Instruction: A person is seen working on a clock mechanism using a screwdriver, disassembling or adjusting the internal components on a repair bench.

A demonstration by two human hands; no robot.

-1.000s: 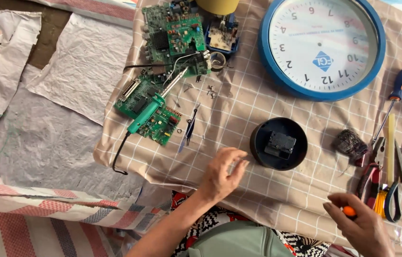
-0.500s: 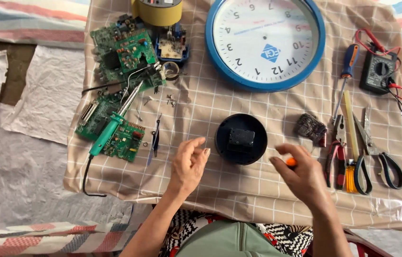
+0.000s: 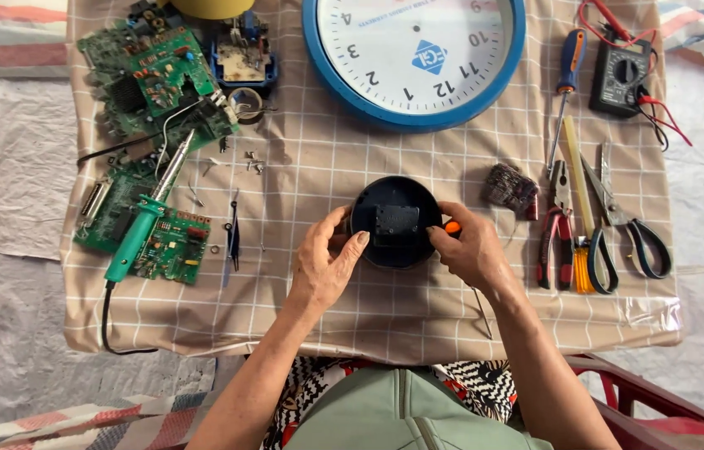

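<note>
A round black clock back point(image 3: 395, 222) with a square movement in its middle lies on the checked cloth. My left hand point(image 3: 327, 265) grips its left rim with thumb and fingers. My right hand point(image 3: 470, 248) touches its right rim while it holds a small tool with an orange handle point(image 3: 452, 226). A big blue-rimmed wall clock point(image 3: 414, 57) lies face up just beyond.
Green circuit boards point(image 3: 152, 79) and a green soldering iron point(image 3: 142, 225) lie at the left, tweezers point(image 3: 234, 232) near them. At the right are a screwdriver point(image 3: 565, 83), pliers point(image 3: 558, 225), scissors point(image 3: 623, 218) and a multimeter point(image 3: 620, 77). The checked cloth point(image 3: 327, 162) covers a small table.
Both hands have moved in from the near edge and closed on the black clock back. The view has drawn closer to the table.
</note>
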